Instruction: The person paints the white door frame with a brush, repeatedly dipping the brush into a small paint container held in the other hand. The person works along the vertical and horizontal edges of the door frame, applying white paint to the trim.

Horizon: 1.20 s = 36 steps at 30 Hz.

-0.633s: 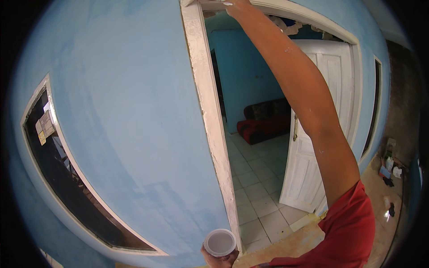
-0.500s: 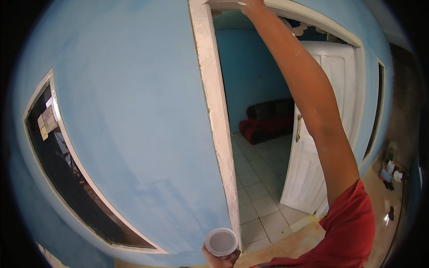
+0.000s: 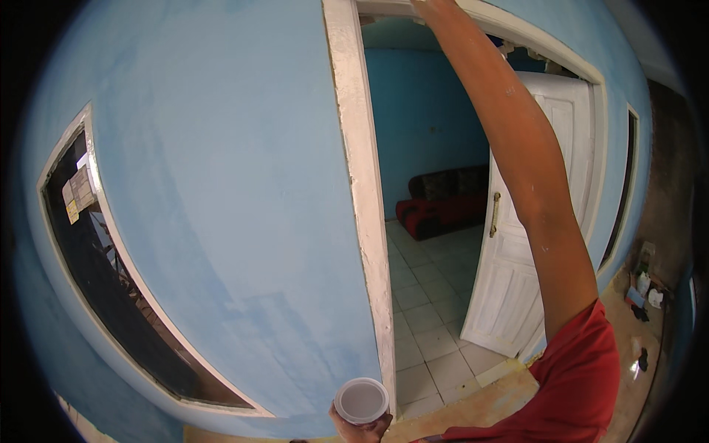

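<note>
My left hand [image 3: 363, 430] is at the lower edge and holds a small round white cup [image 3: 360, 399] upright, close to the foot of the white door frame [image 3: 362, 184]. My right arm [image 3: 532, 184] stretches straight up along the doorway in a red sleeve. My right hand [image 3: 434, 6] reaches the top bar of the frame and is almost wholly cut off by the picture's upper edge, so its grip is hidden.
A light blue wall [image 3: 221, 184] fills the left, with a dark window [image 3: 103, 280] in a white frame. The white door [image 3: 517, 280] stands open onto a tiled floor [image 3: 428, 310] and a red and black sofa [image 3: 443, 207]. Small containers [image 3: 644, 289] sit on the ground at right.
The view has swung a little, so the door frame sits further right. My right hand has slipped up past the upper edge. The cup stays in my left hand.
</note>
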Motion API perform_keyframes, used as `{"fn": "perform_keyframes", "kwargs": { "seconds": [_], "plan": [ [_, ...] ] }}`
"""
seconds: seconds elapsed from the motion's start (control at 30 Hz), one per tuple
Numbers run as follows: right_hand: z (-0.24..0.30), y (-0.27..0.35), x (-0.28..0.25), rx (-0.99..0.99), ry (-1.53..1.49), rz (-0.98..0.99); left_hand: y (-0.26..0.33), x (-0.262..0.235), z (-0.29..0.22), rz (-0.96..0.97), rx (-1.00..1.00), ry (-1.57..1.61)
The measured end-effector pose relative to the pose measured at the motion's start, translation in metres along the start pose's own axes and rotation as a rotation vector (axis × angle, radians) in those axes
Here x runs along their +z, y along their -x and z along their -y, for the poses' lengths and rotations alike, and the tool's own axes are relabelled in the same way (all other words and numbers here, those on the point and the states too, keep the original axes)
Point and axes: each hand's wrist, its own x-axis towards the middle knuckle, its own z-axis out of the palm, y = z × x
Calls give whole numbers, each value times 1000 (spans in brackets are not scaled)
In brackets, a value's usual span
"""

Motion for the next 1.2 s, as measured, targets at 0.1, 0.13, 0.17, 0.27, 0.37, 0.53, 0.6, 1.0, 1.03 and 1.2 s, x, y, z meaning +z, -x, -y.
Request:
{"fn": "perform_keyframes", "kwargs": {
  "seconds": [0.1, 0.13, 0.17, 0.27, 0.37, 0.53, 0.6, 1.0, 1.03, 1.2],
  "plan": [
    [-3, 2, 19, 34, -170, 74, -14, -13, 4, -2, -262, 203],
    [-16, 1, 22, 22, -89, 48, -19, -16, 4, -34, -416, 321],
    [-27, -4, 30, 0, -6, 28, -15, -12, 7, 0, -128, 117],
    [-13, -5, 27, 81, 6, 32, -4, 11, -2, -18, 102, -24],
    [-10, -10, 34, -30, 139, -31, -15, 18, -26, -159, -643, 485],
    [-9, -12, 38, 12, 186, -28, -20, 15, -24, -111, -732, 478],
    [-6, -14, 33, 55, 149, -8, -20, 15, -23, -107, -728, 483],
    [-15, -16, 53, -40, 221, -95, -21, 15, -21, -100, -718, 483],
    [-19, -22, 56, -63, 274, -176, -20, 15, -21, -95, -720, 481],
    [-1, -5, 40, 66, 102, 17, -20, 14, -22, -108, -704, 480]
  ]
}}
